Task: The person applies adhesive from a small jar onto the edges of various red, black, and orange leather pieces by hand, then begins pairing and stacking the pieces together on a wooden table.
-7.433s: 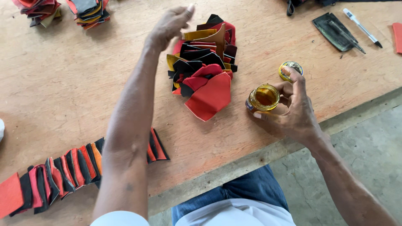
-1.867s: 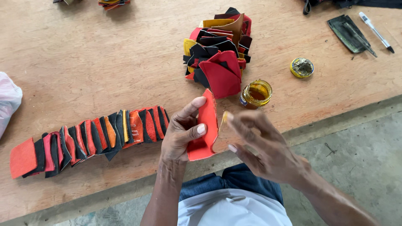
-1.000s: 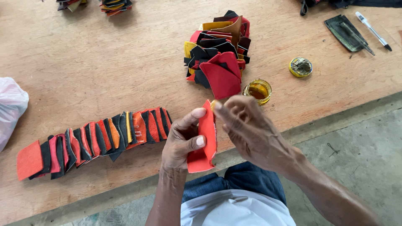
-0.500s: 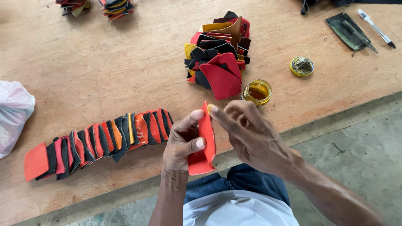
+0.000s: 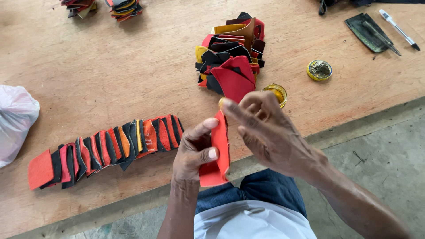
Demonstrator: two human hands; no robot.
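My left hand (image 5: 193,152) pinches a red leather piece (image 5: 215,152), held on edge over the table's front edge. My right hand (image 5: 264,128) has its fingertips on the top edge of that piece, with yellowish glue on the forefinger tip. Just behind my right hand stands a small open tin of amber glue (image 5: 276,91), partly hidden. A heap of red, black and yellow leather pieces (image 5: 230,55) lies beyond it. To the left, a row of overlapping red and black pieces (image 5: 104,150) lies along the wooden table (image 5: 106,79).
The tin's lid (image 5: 319,70) lies right of the heap. A dark flat case (image 5: 368,32) and a pen (image 5: 397,29) are at the far right. A white plastic bag (image 5: 15,119) sits at the left edge. Two small stacks of pieces (image 5: 104,8) lie at the back.
Earlier my left hand reached to the heap while my right held the glue tin. Now both hands hold one red piece, and my right fingertips have slid up along its top edge.
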